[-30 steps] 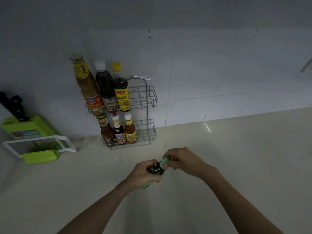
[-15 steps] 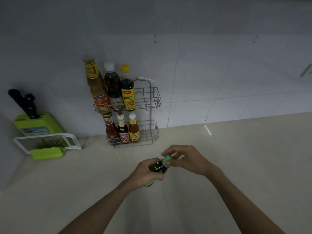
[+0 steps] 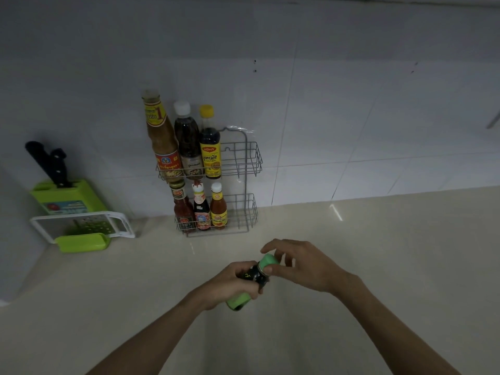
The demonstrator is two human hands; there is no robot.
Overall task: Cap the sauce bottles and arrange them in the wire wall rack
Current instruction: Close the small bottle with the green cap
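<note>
Pale countertop (image 3: 378, 266) meets a white tiled wall, where a wire rack (image 3: 244, 185) holds three tall bottles on its upper tier and three small ones below — all at the left of each shelf. Over the counter, the left hand (image 3: 230, 284) is wrapped around a dark sauce bottle (image 3: 253, 277), tilted. The right hand (image 3: 300, 266) pinches its green cap (image 3: 267, 262) — thumb and fingertips on it. A green knife block (image 3: 65, 196) stands far left.
</note>
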